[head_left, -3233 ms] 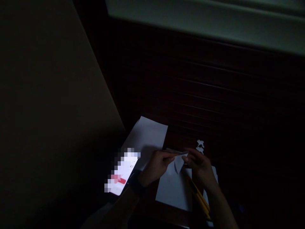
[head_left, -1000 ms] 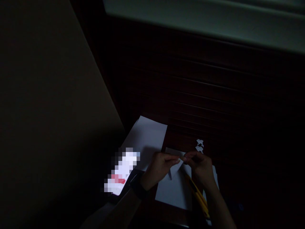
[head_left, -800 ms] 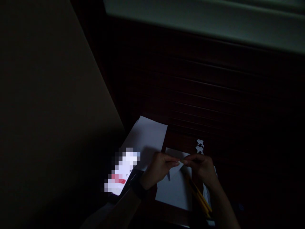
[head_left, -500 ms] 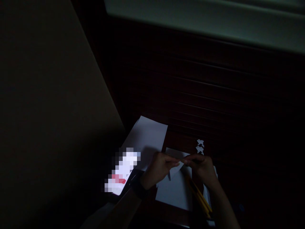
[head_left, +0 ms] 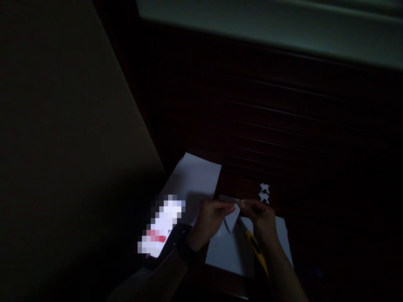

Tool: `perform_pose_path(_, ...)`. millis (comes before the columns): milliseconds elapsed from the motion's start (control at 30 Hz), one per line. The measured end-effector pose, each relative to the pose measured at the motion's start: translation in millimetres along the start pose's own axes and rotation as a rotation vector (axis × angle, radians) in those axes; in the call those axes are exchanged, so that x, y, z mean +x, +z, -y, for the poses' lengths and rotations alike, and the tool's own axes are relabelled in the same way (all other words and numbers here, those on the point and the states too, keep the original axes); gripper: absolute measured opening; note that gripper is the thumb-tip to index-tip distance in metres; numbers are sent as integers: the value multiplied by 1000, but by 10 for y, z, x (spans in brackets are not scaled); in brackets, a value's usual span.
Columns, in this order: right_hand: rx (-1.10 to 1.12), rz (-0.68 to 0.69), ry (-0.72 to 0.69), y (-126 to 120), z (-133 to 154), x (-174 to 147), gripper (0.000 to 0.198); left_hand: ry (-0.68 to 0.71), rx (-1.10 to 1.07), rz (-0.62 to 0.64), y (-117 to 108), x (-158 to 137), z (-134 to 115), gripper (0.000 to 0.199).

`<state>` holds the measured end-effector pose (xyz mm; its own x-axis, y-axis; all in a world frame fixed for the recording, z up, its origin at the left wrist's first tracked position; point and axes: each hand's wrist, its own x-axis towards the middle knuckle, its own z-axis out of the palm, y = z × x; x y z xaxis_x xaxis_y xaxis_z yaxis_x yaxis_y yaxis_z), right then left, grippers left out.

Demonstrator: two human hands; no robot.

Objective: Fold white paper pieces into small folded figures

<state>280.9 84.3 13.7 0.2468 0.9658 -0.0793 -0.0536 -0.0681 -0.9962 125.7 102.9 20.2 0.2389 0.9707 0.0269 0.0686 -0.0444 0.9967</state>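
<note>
A small folded piece of white paper (head_left: 232, 219) hangs point-down between my two hands. My left hand (head_left: 209, 220), with a dark band at the wrist, pinches its upper left edge between thumb and fingers. On the other side, my right hand (head_left: 262, 219) is closed on the paper's top corner, its fingertips nearly touching the left ones. Below them a white sheet (head_left: 229, 253) lies flat on the dark table. Partly under my right forearm is a yellow and black utility knife (head_left: 256, 249), its grey tip pointing toward the paper.
A larger stack of white paper (head_left: 198, 176) lies behind my left hand. Left of it glows a phone screen (head_left: 165, 224), partly pixelated. Small folded paper pieces (head_left: 264, 193) sit at the back right. More white paper (head_left: 283, 235) lies beyond my right wrist. The room is dim.
My right hand has moved slightly left and up, and its wrist has turned. The folded paper is tilted more upright, and more white paper shows right of my wrist.
</note>
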Motion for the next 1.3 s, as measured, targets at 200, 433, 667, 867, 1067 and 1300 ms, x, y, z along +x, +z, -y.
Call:
perform_pose_path(200,16,-24,-14,-16,-53,0,19,-35,-73,13,14,0,-11,22)
perform_pose_path(433,25,-53,-19,-2,-11,3,18,-3,-75,-11,39,-12,20,20)
perform_pose_path(667,23,-79,-18,7,-9,3,15,9,-54,-15,42,-10,-17,16)
perform_pose_path(867,47,-81,-23,-3,-39,14,14,14,-36,-8,45,-13,13,19)
perform_pose_path(1067,19,-116,-21,-16,-49,19,15,13,-31,7,48,-20,27,19)
perform_pose_path(1300,120,-85,7,-37,-93,31,14,-19,-49,40,23,-37,0,19)
